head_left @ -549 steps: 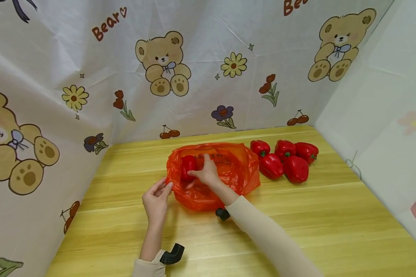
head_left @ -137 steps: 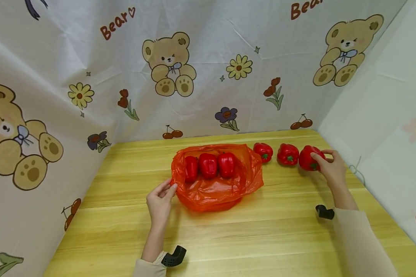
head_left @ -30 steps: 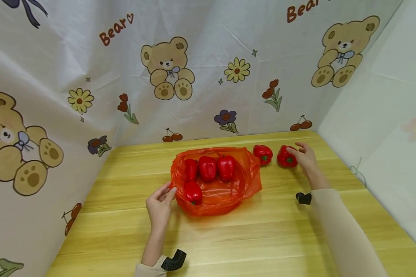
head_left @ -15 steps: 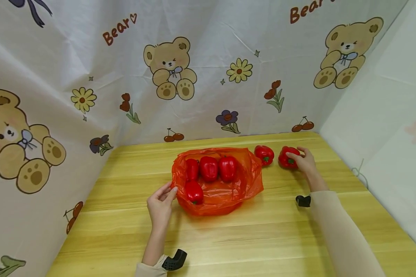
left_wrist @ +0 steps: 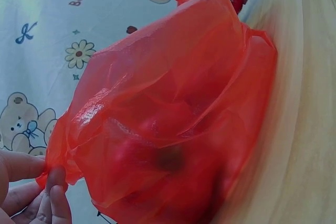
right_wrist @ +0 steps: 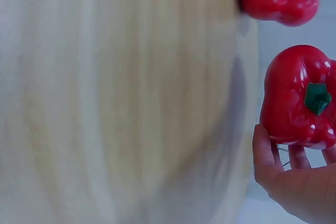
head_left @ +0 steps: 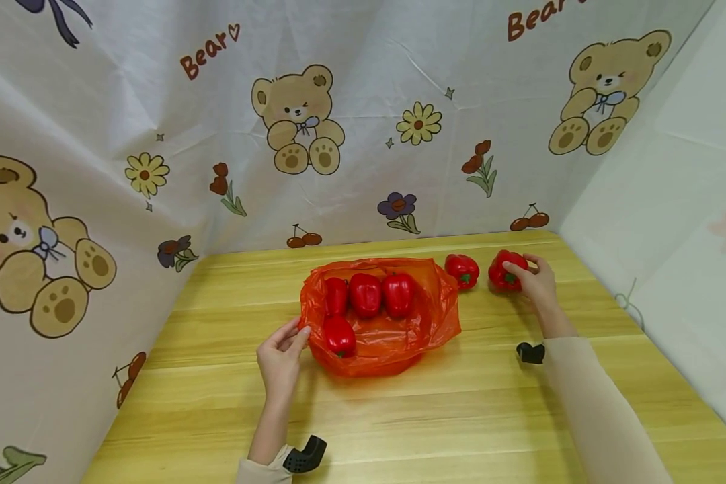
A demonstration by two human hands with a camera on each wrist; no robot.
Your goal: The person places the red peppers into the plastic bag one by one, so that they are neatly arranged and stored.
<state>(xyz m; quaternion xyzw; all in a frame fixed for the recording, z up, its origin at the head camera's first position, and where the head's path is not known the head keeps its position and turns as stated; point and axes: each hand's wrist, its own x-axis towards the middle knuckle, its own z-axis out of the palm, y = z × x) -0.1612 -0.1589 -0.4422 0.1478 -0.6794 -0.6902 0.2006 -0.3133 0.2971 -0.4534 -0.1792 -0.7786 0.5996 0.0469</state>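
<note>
Orange plastic first: left hand (head_left: 278, 359) pinches the left edge of the bag (head_left: 381, 364), thumb against fingertips. Film is thin and limp, probably slick and tearable; the bunched edge is the sane place to hold.

Inside: four red peppers (head_left: 365, 296), three in a row at the back, one in front at left.

Next right: loose pepper (head_left: 462, 271) on the table (head_left: 399, 417), just beside the bag; touching or not, can't tell.

Far right: held pepper (right_wrist: 291, 95) in right hand (head_left: 540, 282), thumb in front, fingers round the right side, spread only as wide as the body. Maybe just off the table, can't confirm.

My read: light, firm, glossy so slippery; low crush risk, lobes could roll. Best grip: across the widest part, not the short green stem (right_wrist: 317, 98).
</note>
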